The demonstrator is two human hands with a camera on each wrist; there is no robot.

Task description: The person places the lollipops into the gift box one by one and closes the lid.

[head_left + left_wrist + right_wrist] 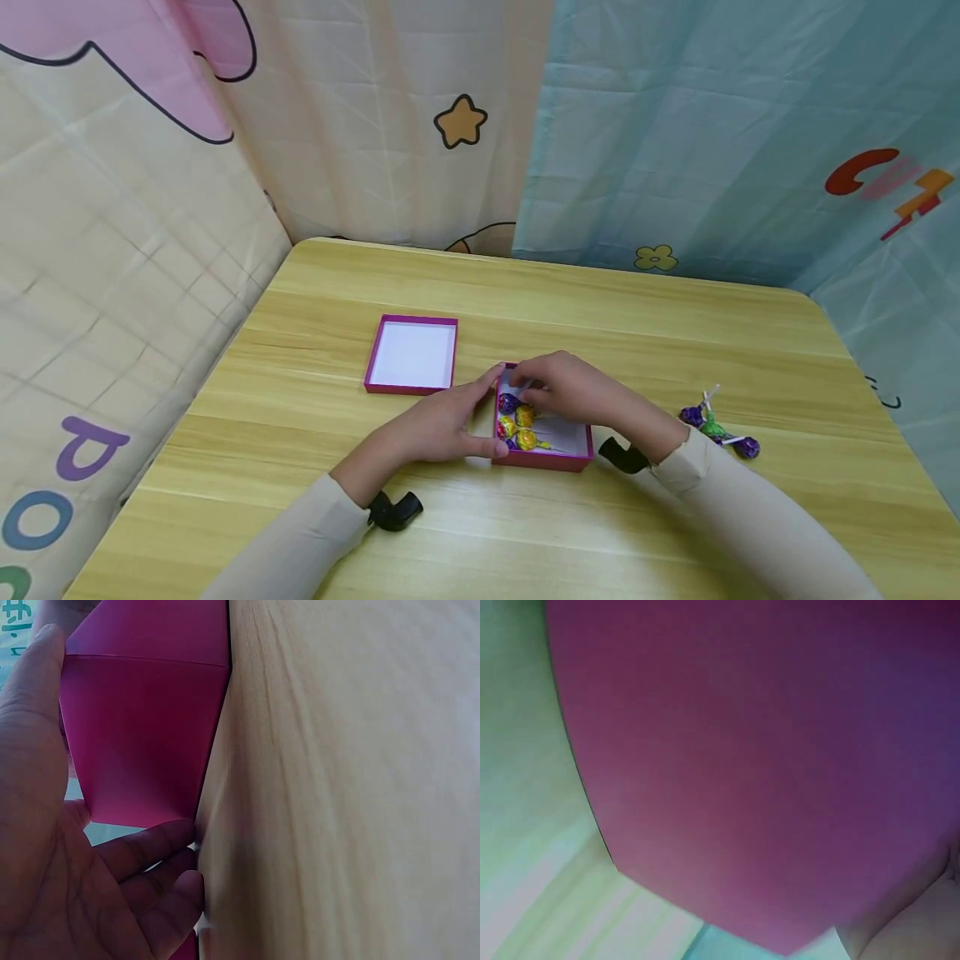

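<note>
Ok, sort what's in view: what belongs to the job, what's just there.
Belongs:
pink box, open
lollipops inside it
left hand, holding the box
right hand, reaching inside
shallow pink lid, probably the box's
loose lollipops, probably

Just there:
table, merely the work surface
printed curtains
</note>
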